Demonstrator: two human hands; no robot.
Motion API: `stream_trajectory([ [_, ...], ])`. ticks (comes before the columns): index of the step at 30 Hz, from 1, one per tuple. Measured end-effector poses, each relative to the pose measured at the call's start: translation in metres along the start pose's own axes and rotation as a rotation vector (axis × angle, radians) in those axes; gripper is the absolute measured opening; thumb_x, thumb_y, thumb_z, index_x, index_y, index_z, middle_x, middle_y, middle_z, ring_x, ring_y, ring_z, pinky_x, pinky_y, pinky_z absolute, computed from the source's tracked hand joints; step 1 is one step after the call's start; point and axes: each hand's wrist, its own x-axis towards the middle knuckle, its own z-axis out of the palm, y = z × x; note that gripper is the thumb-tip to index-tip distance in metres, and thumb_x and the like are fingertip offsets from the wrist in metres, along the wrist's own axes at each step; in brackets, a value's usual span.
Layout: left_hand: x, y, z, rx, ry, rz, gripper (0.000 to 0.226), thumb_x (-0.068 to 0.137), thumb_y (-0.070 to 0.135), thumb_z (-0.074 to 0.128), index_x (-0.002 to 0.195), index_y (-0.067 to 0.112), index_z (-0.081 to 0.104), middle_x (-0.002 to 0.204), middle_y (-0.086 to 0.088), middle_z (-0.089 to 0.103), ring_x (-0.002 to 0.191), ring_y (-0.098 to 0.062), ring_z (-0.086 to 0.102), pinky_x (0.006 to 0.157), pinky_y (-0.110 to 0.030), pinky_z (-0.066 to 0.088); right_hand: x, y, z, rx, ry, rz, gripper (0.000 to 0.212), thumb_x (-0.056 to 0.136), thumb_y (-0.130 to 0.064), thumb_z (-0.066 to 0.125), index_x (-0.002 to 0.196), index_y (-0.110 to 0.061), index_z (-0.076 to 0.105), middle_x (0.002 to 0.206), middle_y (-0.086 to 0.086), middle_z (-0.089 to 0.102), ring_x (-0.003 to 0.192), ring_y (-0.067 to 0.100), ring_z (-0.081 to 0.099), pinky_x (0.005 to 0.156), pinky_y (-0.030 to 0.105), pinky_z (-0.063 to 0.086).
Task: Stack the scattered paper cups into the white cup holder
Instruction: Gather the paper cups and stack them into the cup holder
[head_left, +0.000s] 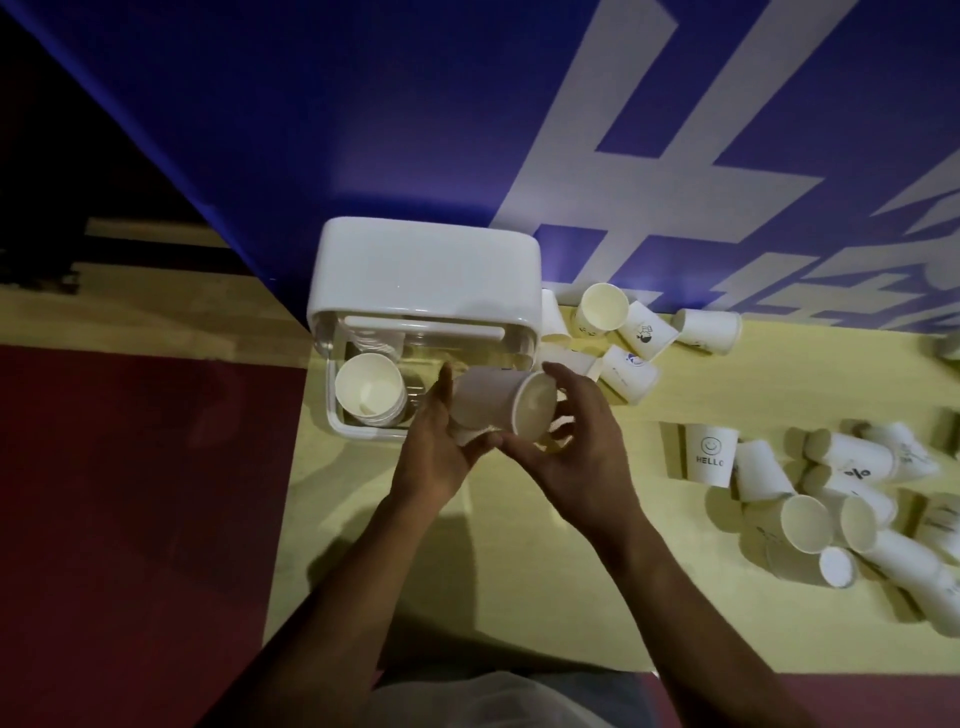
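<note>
Both hands close on one paper cup (493, 410): the left hand (441, 447) cradles the base end with its fingers curled beneath and its thumb raised along the side, and the right hand (576, 457) wraps thumb and fingers round the rim end. The cup lies on its side in this grip, mouth facing 3 o'clock. It would likely have to be turned mouth-up before it can nest, and the two-handed hold looks suited to that turn. It hangs over the near right corner of the white cup holder (426, 270); whether it touches the holder cannot be told.

From the hands the holder stands at 11 to 12 o'clock, near the left edge of the yellow table (493, 571), with its back against the blue banner (363, 130). Its white top sits on the far side, and a clear-walled compartment faces the person. In the left half of that compartment a stack of cups (370, 387) stands mouth up. The right half shows no cups, though the left hand hides part of it.

One cluster of scattered cups (623, 332) lies mostly on its sides at 1 o'clock, just beside the holder. A larger heap (831, 509) sprawls at 3 to 4 o'clock, well apart from the hands, and a cup marked HELLO (710, 454) stands upright at the heap's near edge. Most of the stacking appears to be still ahead
</note>
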Motion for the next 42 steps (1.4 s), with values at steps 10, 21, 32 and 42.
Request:
stream_trajectory([
  [10, -0.007, -0.014, -0.020, 0.318, -0.059, -0.020, 0.096, 0.084, 0.010, 0.066, 0.160, 0.041, 0.017, 0.152, 0.007, 0.049, 0.138, -0.010, 0.048, 0.111, -0.041, 0.047, 0.037, 0.024, 0.058, -0.195, -0.197, -0.022, 0.092, 0.075, -0.060, 0.079, 0.151, -0.022, 0.045, 0.147, -0.003, 0.053, 0.130, 0.021, 0.053, 0.101, 0.036, 0.049],
  [21, 0.001, -0.008, -0.017, 0.379, -0.148, -0.030, 0.085, 0.087, 0.019, 0.063, 0.157, 0.045, 0.022, 0.147, 0.006, 0.054, 0.126, -0.013, 0.059, 0.102, -0.045, 0.054, 0.045, 0.042, 0.067, -0.260, -0.328, -0.008, 0.080, 0.087, -0.054, 0.071, 0.155, -0.030, 0.036, 0.157, -0.005, 0.041, 0.138, 0.022, 0.044, 0.108, 0.046, 0.046],
  [32, -0.059, 0.031, 0.054, 0.657, 0.038, 0.419, 0.046, 0.087, 0.007, 0.067, 0.131, 0.016, 0.057, 0.130, -0.005, 0.062, 0.115, -0.022, 0.061, 0.088, -0.033, 0.055, -0.027, 0.095, -0.009, -0.158, -0.013, 0.150, 0.018, 0.093, -0.020, 0.071, 0.110, -0.017, 0.075, 0.109, -0.003, 0.069, 0.084, 0.011, 0.064, 0.076, 0.020, 0.052],
  [42, 0.040, 0.017, 0.147, 1.644, -0.434, 0.571, 0.061, 0.087, 0.019, 0.064, 0.145, 0.021, 0.045, 0.141, -0.004, 0.052, 0.126, -0.027, 0.051, 0.104, -0.041, 0.042, -0.093, 0.169, -0.111, -0.113, 0.066, 0.387, 0.012, 0.095, -0.022, 0.070, 0.105, -0.020, 0.076, 0.098, -0.013, 0.067, 0.076, 0.001, 0.063, 0.069, 0.003, 0.043],
])
